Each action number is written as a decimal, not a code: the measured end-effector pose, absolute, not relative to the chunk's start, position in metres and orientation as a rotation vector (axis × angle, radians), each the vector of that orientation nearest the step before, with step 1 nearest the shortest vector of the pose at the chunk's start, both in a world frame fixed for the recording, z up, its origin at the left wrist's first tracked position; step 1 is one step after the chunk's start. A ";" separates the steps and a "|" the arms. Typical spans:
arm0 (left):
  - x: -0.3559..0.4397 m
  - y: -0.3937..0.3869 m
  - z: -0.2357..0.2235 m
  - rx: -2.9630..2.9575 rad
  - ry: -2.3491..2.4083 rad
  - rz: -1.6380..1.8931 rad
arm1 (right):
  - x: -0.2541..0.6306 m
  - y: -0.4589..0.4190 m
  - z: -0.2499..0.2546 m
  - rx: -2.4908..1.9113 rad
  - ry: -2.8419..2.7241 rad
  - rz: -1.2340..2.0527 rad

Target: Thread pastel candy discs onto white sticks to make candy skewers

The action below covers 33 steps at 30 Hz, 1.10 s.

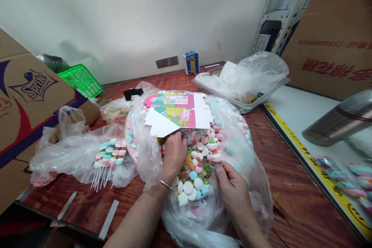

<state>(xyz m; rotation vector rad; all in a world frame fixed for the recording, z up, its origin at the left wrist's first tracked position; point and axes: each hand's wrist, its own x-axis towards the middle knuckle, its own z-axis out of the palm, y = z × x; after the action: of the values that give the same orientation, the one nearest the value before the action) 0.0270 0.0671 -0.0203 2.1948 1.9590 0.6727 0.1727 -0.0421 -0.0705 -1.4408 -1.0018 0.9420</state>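
Observation:
My right hand (230,180) pinches the lower end of a marshmallow skewer (214,150) with pink, white and green pieces, held upright. My left hand (176,147) reaches into the loose candies at the lower edge of a flattened printed card box (180,112). Its fingers are curled, and their tips are hidden. Below both hands lie loose marshmallows (190,188) in white and blue, with small ring gummies (206,170) among them. All this rests on a big round heap of pastel marshmallows (229,124) in a clear plastic bag (244,174).
Finished skewers (110,153) lie on plastic bags at left. A Sprite carton (35,104) and a green basket (83,79) stand behind. At right are a clear tub (244,85), a steel bottle (340,118), wrapped candies (345,174) and a large carton (334,38).

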 end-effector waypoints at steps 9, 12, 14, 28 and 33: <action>0.032 0.050 -0.024 2.343 1.772 0.833 | 0.168 -0.040 -0.068 -1.317 -0.946 1.007; 0.034 0.039 -0.020 2.052 1.522 0.966 | 0.166 -0.039 -0.065 -1.259 -0.903 1.011; 0.037 0.028 -0.015 1.719 1.318 0.979 | 0.164 -0.039 -0.061 -1.208 -0.884 0.997; 0.031 -0.002 -0.005 1.063 1.016 0.958 | 0.170 -0.073 -0.031 -1.537 -1.305 0.583; 0.025 0.006 -0.004 1.129 1.172 1.066 | 0.183 -0.107 -0.039 -1.542 -1.736 0.153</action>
<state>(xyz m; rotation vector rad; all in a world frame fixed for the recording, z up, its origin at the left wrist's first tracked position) 0.0245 0.0064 -0.0043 1.1293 1.1717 1.0656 0.1827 -0.1073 -0.0395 -1.5419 -1.7358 0.1531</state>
